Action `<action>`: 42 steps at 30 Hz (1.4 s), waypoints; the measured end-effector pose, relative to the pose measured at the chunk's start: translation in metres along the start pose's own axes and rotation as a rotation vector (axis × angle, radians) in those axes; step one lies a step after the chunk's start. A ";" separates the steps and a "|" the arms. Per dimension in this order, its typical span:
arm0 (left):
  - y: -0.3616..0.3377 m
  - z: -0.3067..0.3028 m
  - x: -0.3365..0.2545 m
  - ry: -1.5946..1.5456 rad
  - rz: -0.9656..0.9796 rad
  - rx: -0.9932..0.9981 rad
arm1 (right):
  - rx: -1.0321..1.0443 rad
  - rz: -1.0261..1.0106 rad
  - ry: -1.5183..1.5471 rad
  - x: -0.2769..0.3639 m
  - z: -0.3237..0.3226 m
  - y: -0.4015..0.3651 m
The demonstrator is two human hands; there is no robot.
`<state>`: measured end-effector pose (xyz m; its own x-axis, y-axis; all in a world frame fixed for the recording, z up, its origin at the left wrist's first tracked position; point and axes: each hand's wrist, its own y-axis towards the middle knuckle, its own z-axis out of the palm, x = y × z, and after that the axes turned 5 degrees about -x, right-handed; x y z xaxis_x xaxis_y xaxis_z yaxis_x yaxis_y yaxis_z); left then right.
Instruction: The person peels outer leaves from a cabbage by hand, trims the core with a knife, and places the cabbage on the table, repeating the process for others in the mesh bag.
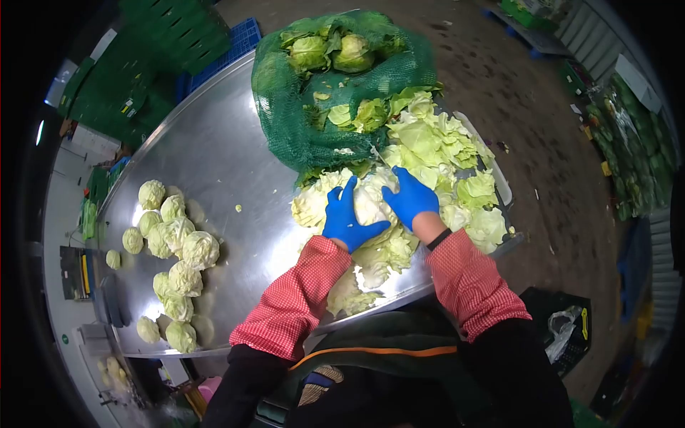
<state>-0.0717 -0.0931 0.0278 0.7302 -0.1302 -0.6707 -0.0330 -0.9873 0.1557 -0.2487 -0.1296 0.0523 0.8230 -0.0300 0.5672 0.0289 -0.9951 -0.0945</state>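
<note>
Btwn my L hand & R hand, the cabbage looks roundish, no clear long axis; both abt equally near, fingers wide around it, contact unclear.

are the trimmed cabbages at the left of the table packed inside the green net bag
No, the trimmed cabbages lie loose on the bare metal table, well apart from the net bag.

Bare worktop lay open between the trimmed cabbages and the loose leaves, while the green net sack blocked the far side.
</note>
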 end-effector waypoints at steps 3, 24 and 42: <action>-0.012 -0.007 0.008 -0.110 0.035 -0.024 | 0.099 0.094 -0.024 -0.006 0.008 0.025; -0.023 -0.048 0.035 -1.586 -0.441 -0.020 | 0.184 -0.192 0.416 0.045 -0.028 -0.033; -0.049 -0.038 0.052 -0.463 -0.142 -0.034 | 0.382 0.030 0.581 -0.011 0.041 -0.020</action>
<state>-0.0063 -0.0481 0.0132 0.3456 -0.0285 -0.9379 0.0731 -0.9957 0.0572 -0.2344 -0.1057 0.0143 0.3926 -0.2082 0.8958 0.2961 -0.8936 -0.3375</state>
